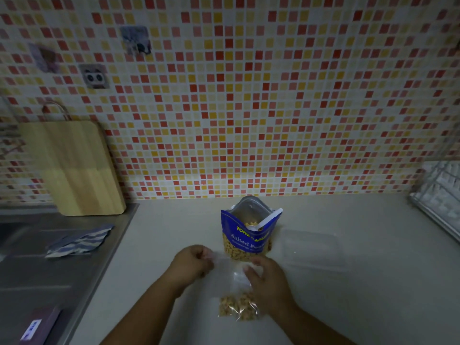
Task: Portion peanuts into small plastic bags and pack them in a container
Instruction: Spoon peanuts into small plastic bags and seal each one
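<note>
A small clear plastic bag [236, 290] with peanuts in its bottom lies on the pale counter [373, 282] in front of me. My left hand [191, 265] pinches the bag's top left corner. My right hand [268, 280] holds the bag's top right edge, fingers curled over it. Just behind stands the open blue salted-peanuts pouch [249, 232] with a white spoon [267, 219] sticking out of it. A clear plastic container [313, 247] sits to the right of the pouch.
A steel sink surface [49, 270] lies to the left with a blue striped cloth [79, 241] on it. A wooden cutting board [74, 168] leans on the tiled wall. A wire dish rack [440, 192] stands at the far right. A dark box [37, 327] sits bottom left.
</note>
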